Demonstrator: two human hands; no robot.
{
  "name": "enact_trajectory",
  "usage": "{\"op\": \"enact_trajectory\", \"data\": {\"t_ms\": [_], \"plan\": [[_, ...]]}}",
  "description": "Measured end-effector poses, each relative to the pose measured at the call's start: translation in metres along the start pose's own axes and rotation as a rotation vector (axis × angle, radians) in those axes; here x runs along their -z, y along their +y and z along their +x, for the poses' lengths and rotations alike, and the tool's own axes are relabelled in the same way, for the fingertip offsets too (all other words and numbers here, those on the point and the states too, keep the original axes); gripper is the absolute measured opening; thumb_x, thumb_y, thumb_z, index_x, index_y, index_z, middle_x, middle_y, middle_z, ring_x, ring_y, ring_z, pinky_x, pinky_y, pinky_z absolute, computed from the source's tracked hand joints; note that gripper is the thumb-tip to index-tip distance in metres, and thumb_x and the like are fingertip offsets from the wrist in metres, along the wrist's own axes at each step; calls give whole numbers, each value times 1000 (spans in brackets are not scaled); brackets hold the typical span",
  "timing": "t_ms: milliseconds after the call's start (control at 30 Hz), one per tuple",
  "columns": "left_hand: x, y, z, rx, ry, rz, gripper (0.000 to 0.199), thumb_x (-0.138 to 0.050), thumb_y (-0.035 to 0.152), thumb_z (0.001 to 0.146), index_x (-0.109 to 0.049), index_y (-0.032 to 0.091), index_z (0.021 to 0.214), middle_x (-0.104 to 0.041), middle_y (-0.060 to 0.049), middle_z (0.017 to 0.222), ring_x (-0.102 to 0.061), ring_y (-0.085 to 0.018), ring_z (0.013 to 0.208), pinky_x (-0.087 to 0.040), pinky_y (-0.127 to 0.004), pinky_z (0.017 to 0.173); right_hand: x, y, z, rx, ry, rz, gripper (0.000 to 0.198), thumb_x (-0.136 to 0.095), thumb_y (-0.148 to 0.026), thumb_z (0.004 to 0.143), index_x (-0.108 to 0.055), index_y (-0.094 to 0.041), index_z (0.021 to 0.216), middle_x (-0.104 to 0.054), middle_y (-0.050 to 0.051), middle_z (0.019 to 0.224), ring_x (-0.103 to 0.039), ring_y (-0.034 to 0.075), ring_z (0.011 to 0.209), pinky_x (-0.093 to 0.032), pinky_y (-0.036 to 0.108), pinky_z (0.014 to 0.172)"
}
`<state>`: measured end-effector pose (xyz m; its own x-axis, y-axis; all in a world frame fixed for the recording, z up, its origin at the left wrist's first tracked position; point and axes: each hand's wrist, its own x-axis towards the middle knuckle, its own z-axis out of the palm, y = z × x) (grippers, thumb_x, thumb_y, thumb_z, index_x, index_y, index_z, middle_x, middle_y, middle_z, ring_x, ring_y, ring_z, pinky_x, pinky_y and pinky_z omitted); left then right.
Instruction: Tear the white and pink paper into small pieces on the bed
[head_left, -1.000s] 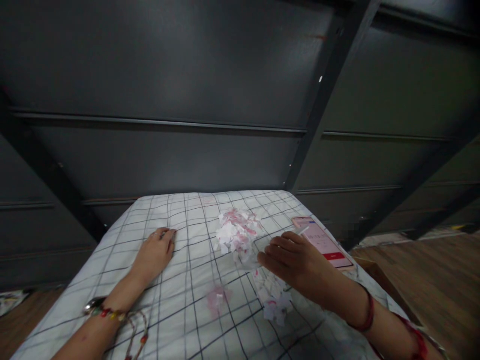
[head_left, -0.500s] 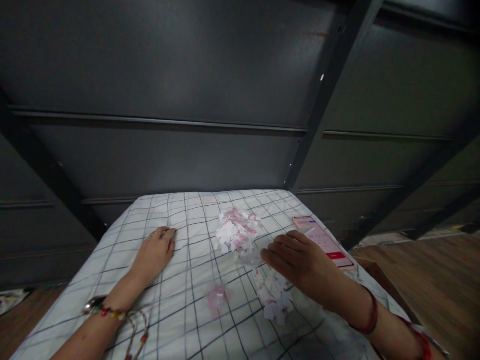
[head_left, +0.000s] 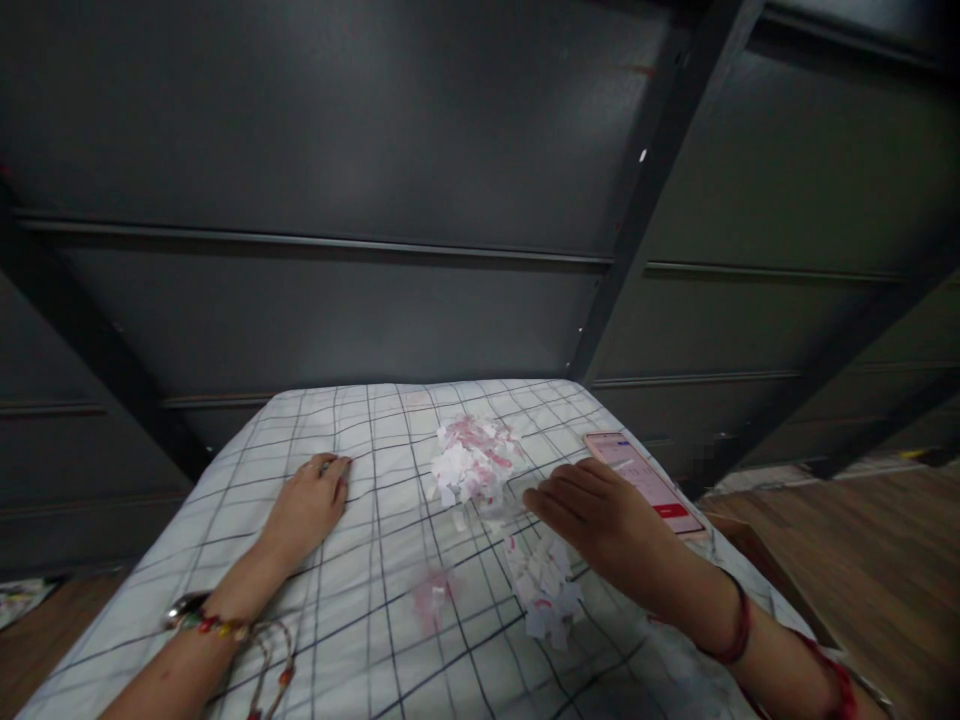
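Resting on the checked cloth (head_left: 345, 620), the left hand (head_left: 301, 510) is laid with its back upward; its fingers are lightly bent and set close together, and nothing is seen to be held by it. A string of beads (head_left: 219, 628) is worn behind it. Between the two hands, lower than their fingertips, a pink patch (head_left: 433, 598) is seen on the cloth; whether it is a stain or a thin sheet cannot be told. Also between the hands, but farther forward and closer to the right one, the larger pile of paper scraps (head_left: 474, 460) is found, white with pink marks. Next, just beside the right hand and lower than its fingers, the smaller pile of paper scraps (head_left: 546, 590) is spread. The right hand (head_left: 589, 505) is held over the cloth with its fingers curled narrowly; because the fingertips are turned away, it cannot be told whether a scrap is pinched. Past this hand, a phone (head_left: 637, 480) with a lit screen is partly covered by it.

As a judgement, the step in hand is a handling of scraps near the two piles, done by the right hand only. For the next move, a light fingertip pinch would be called for, since thin pieces could easily be lifted together or scattered.
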<state>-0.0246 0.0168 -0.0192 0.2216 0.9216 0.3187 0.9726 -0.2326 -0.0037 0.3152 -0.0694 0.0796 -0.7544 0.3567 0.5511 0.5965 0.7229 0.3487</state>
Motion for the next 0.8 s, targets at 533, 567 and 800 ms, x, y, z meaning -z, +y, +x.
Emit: {"op": "enact_trajectory", "data": {"t_ms": [533,567,800], "plan": [[-1,1,0,5,18,-11,38,-33,21,83,-57,9,110,-56,-17,109,-57,-26,95,-45,-39,86,1,-17,5,32,-41,87,14,-47,-6,83,-57,-12,91,-59,2,70,-51,15,69,-38,30,64],[-1,1,-1,1,16,-5,38,-33,21,83,-57,8,111,-56,-17,110,-57,-26,95,-45,-39,87,2,-17,5,31,-28,102,13,-47,-6,84,-57,-12,91,-59,2,71,-51,15,69,-38,30,65],[-2,-1,0,22,27,-16,34,-37,21,83,-58,12,108,-57,-15,110,-58,-25,94,-45,-38,87,-8,-1,7,11,-5,21,13,-46,-8,86,-55,-11,95,-61,3,75,-49,15,72,-36,30,64]]}}
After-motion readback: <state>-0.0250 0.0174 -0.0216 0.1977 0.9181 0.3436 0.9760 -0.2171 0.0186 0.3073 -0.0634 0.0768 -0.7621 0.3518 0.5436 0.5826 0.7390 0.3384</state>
